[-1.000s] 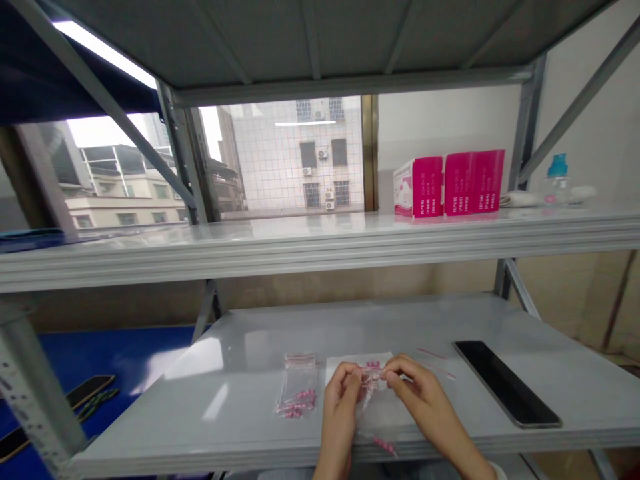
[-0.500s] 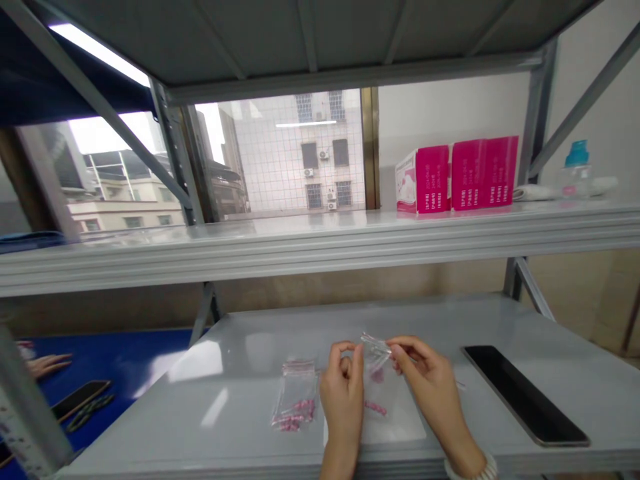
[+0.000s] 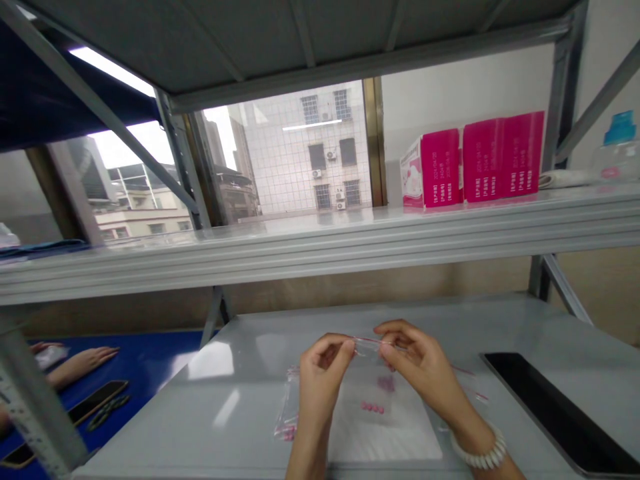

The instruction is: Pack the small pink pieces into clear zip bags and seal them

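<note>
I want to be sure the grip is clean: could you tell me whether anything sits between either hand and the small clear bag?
Nothing visible does. The left hand and right hand both pinch the top edge of the small clear bag directly, holding it above the grey table. A second bag lies beside the left wrist, out of the way.

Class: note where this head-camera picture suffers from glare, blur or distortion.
Head view: the window is overexposed at left; glare patches sit on the grey table; the pink boxes and frame edges are smeared; shelf lines bow slightly.
</note>
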`<control>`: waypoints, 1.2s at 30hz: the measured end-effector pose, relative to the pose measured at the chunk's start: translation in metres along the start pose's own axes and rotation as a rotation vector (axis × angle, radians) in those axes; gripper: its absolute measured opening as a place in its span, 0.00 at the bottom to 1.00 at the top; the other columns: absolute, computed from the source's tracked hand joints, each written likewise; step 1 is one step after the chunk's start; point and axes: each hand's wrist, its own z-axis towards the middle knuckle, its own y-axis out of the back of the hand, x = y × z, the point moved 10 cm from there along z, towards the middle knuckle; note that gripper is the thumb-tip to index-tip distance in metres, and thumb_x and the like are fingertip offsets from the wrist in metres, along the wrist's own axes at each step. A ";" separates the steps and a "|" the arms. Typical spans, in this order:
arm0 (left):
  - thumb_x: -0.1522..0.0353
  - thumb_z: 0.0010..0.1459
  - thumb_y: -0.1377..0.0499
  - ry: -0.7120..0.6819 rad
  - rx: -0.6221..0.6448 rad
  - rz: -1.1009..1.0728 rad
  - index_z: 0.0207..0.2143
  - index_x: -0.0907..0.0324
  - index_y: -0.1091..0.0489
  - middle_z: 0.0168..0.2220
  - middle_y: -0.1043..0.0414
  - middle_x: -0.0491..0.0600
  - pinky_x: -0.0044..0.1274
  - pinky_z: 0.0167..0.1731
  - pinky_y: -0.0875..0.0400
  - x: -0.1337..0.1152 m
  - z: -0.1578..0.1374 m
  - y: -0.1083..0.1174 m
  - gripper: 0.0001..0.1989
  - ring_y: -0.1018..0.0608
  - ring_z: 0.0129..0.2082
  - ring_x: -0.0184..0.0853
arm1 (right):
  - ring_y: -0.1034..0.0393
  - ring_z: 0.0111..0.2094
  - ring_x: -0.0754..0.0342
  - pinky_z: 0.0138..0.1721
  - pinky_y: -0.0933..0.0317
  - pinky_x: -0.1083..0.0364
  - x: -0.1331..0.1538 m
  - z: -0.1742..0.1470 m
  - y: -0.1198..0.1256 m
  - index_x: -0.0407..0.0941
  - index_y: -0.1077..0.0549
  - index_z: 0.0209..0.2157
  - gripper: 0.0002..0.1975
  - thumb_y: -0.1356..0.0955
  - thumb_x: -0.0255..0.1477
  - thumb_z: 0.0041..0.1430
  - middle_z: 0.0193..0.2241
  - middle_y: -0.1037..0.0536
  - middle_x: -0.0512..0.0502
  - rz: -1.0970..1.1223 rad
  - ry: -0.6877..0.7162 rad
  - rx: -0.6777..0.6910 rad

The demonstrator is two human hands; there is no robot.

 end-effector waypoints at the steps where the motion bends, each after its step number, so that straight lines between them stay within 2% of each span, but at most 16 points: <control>1: 0.60 0.49 0.34 -0.005 -0.003 0.005 0.24 0.60 0.23 0.23 0.23 0.49 0.22 0.30 0.28 -0.001 -0.003 0.000 0.12 0.23 0.26 0.34 | 0.33 0.28 0.56 0.28 0.37 0.59 -0.006 -0.001 -0.004 0.44 0.24 0.42 0.16 0.27 0.38 0.56 0.28 0.28 0.49 0.046 -0.029 0.035; 3: 0.61 0.50 0.34 -0.019 -0.012 0.034 0.24 0.60 0.24 0.23 0.23 0.48 0.22 0.31 0.29 -0.002 -0.010 -0.001 0.11 0.23 0.27 0.34 | 0.34 0.27 0.57 0.27 0.39 0.60 -0.016 -0.005 -0.011 0.43 0.24 0.40 0.16 0.25 0.38 0.52 0.28 0.28 0.50 0.108 -0.077 0.086; 5: 0.62 0.52 0.35 -0.030 -0.012 0.075 0.24 0.60 0.24 0.24 0.23 0.48 0.22 0.31 0.30 -0.001 -0.018 -0.003 0.10 0.24 0.27 0.34 | 0.34 0.27 0.58 0.28 0.39 0.60 -0.022 -0.008 -0.019 0.43 0.24 0.34 0.13 0.25 0.37 0.51 0.27 0.27 0.50 0.117 -0.106 0.118; 7: 0.63 0.53 0.36 -0.031 0.007 0.106 0.25 0.60 0.23 0.25 0.22 0.49 0.22 0.32 0.30 0.002 -0.025 -0.006 0.10 0.23 0.28 0.35 | 0.35 0.26 0.58 0.29 0.39 0.59 -0.025 -0.011 -0.024 0.43 0.26 0.28 0.11 0.26 0.35 0.52 0.24 0.28 0.51 0.093 -0.108 0.119; 10: 0.63 0.54 0.37 -0.034 0.029 0.136 0.25 0.59 0.23 0.24 0.23 0.48 0.22 0.31 0.30 0.006 -0.032 -0.009 0.10 0.24 0.28 0.35 | 0.36 0.24 0.58 0.29 0.39 0.60 -0.026 -0.013 -0.027 0.43 0.27 0.25 0.11 0.26 0.34 0.52 0.21 0.31 0.53 0.054 -0.106 0.088; 19: 0.64 0.53 0.38 -0.052 0.017 0.239 0.21 0.60 0.25 0.21 0.26 0.47 0.22 0.29 0.31 0.002 -0.036 -0.005 0.11 0.25 0.25 0.34 | 0.40 0.22 0.59 0.26 0.42 0.59 -0.037 -0.017 -0.026 0.43 0.29 0.23 0.13 0.27 0.36 0.52 0.18 0.35 0.54 0.060 -0.155 0.054; 25: 0.63 0.54 0.38 -0.030 0.000 0.200 0.22 0.60 0.26 0.21 0.25 0.47 0.22 0.29 0.30 0.015 -0.037 0.002 0.11 0.24 0.26 0.35 | 0.37 0.23 0.58 0.27 0.41 0.59 -0.042 -0.021 -0.021 0.43 0.25 0.25 0.10 0.26 0.35 0.51 0.20 0.31 0.53 0.025 -0.185 0.021; 28: 0.63 0.55 0.38 -0.024 0.007 0.201 0.22 0.59 0.26 0.22 0.26 0.47 0.22 0.30 0.30 0.019 -0.036 0.004 0.12 0.25 0.26 0.35 | 0.37 0.23 0.58 0.27 0.40 0.59 -0.044 -0.022 -0.017 0.43 0.25 0.23 0.11 0.26 0.35 0.51 0.19 0.31 0.53 0.051 -0.191 -0.015; 31: 0.63 0.54 0.37 -0.011 0.012 0.193 0.22 0.59 0.26 0.21 0.26 0.46 0.22 0.29 0.30 0.018 -0.035 0.008 0.12 0.25 0.26 0.34 | 0.35 0.23 0.57 0.27 0.39 0.58 -0.048 -0.023 -0.017 0.43 0.24 0.23 0.11 0.25 0.35 0.49 0.20 0.28 0.51 0.072 -0.212 -0.029; 36: 0.63 0.52 0.36 0.005 -0.031 0.233 0.21 0.58 0.26 0.21 0.26 0.46 0.21 0.30 0.31 0.011 -0.032 0.026 0.11 0.25 0.25 0.34 | 0.32 0.24 0.56 0.28 0.37 0.57 -0.057 -0.023 -0.023 0.42 0.21 0.24 0.14 0.23 0.40 0.47 0.20 0.24 0.49 0.157 -0.291 -0.013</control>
